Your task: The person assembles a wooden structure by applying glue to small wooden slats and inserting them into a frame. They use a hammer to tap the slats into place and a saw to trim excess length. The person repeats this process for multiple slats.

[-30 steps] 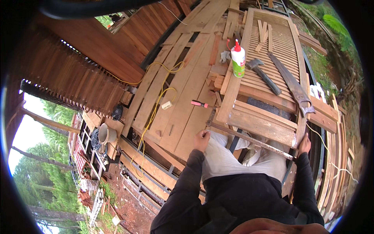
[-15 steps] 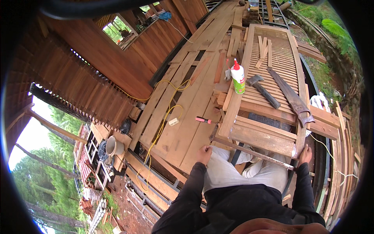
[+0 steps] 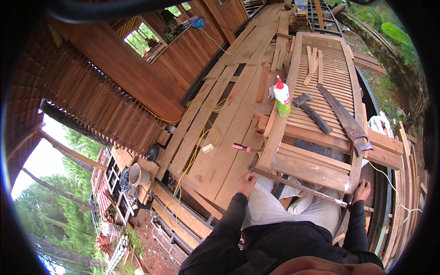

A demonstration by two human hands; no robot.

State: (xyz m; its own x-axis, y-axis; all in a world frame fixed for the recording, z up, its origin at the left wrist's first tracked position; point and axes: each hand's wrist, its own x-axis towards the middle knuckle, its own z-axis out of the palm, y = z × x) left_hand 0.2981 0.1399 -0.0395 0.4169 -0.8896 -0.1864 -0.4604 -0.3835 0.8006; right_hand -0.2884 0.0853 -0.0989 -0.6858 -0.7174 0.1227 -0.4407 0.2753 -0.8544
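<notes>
Both hands are on a long thin metal bar running across the near end of a slatted wooden shutter frame, right over the person's lap. Left hand curls its fingers around the bar's left end, right hand grips the right end near the frame's corner. On the slats sit a white glue bottle with a red cap, a dark-handled hatchet and a rusty handsaw. Off to the left, a red-handled screwdriver lies on the plank deck.
</notes>
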